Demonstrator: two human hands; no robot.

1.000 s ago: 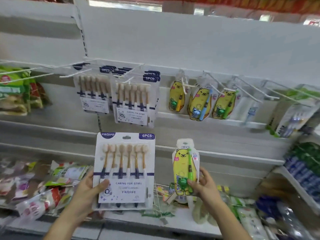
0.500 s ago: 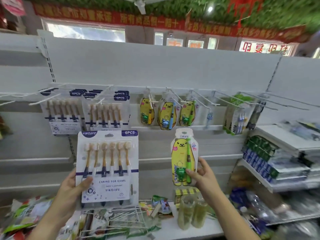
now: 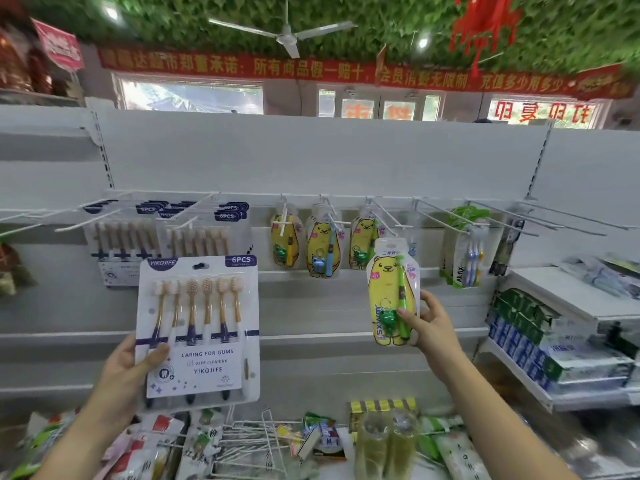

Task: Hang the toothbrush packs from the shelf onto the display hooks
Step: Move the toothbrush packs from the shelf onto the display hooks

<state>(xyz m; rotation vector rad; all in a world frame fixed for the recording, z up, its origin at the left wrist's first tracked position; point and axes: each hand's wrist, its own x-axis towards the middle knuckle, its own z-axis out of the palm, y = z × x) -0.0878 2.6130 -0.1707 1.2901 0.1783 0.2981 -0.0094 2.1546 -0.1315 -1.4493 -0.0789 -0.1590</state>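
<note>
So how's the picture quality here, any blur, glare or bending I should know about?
Head view: the six-pack card in the left hand reads sharp, print legible; the bear toothbrush pack in the right hand is fairly clear; edges and bottom-shelf goods smear; wide-angle lens bows the shelf rails; ceiling lights flare slightly.

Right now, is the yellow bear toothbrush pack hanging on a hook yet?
Not yet. The right hand holds the bear pack upright, below and in front of the hooks.
</note>
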